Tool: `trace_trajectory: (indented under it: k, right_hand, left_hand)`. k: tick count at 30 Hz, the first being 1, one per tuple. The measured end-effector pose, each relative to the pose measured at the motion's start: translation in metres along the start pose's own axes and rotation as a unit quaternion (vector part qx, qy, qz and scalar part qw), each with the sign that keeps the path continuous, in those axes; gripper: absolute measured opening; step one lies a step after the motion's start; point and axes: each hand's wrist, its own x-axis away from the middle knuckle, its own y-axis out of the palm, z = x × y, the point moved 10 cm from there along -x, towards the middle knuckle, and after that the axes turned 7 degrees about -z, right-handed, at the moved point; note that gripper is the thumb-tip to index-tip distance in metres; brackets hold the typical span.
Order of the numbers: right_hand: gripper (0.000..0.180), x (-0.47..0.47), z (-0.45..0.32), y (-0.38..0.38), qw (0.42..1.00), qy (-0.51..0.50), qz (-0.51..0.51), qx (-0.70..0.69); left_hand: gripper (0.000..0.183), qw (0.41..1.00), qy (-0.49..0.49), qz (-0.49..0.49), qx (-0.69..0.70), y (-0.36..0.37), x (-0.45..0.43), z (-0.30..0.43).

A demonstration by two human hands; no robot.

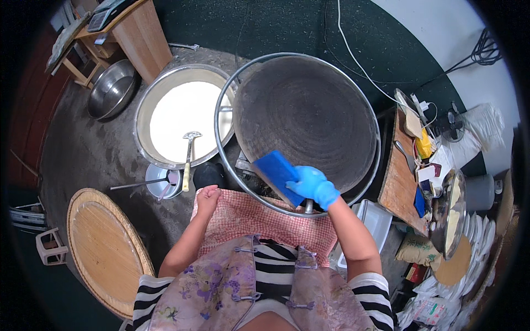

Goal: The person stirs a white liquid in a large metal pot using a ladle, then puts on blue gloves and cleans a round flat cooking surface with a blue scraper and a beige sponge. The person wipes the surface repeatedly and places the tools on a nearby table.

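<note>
My right hand [310, 186], in a blue glove, grips a flat blue scraper [276, 173] at the near edge of a large round dark griddle [306, 111]. A metal ring [222, 155] runs around the griddle. My bare left hand [208, 197] is loosely curled beside the checked cloth on my lap, and nothing shows in it. Beyond it stands a wide metal basin [143, 142] of white batter. A ladle [188, 155] with a pale yellow handle lies over the basin's near rim, its metal head over the batter.
A small white bucket [154, 182] holding utensils stands below the basin. At left are a round woven board [107, 244] and a stool [51, 247]. A wooden board [395, 182] bearing a spatula [405, 156] and a second blue scraper [419, 202] is at right, near a white tray [374, 221].
</note>
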Motion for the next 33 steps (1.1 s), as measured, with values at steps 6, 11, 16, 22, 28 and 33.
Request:
trace_trajectory:
  k: [6, 11, 16, 22, 28, 33]
  right_hand:
    - [0.029, 0.073, 0.146, -0.048, 0.923, 0.157, 0.176, -0.303]
    - [0.031, 0.014, 0.072, -0.028, 0.984, 0.083, 0.095, -0.126]
    - [0.037, 0.019, 0.02, -0.019, 0.997, 0.041, 0.016, -0.067]
    - [0.034, 0.154, 0.153, -0.045, 0.88, 0.035, 0.145, -0.45]
    - [0.033, 0.277, 0.326, -0.043, 0.701, 0.117, 0.407, -0.574]
    - [0.038, 0.271, 0.42, -0.02, 0.672, 0.162, 0.412, -0.594]
  left_hand:
    - [0.019, 0.996, 0.047, 0.009, -0.073, 0.001, -0.002, 0.008]
    - [0.018, 0.996, 0.034, -0.014, -0.078, 0.016, -0.015, 0.002]
    - [0.016, 0.995, 0.039, -0.042, -0.079, 0.024, -0.02, -0.001]
    - [0.017, 0.996, 0.038, -0.016, -0.084, 0.018, -0.019, 0.003]
    - [0.016, 0.995, 0.048, -0.037, -0.075, 0.029, -0.022, 0.003]
    - [0.017, 0.993, 0.019, -0.037, -0.107, 0.037, -0.024, 0.0]
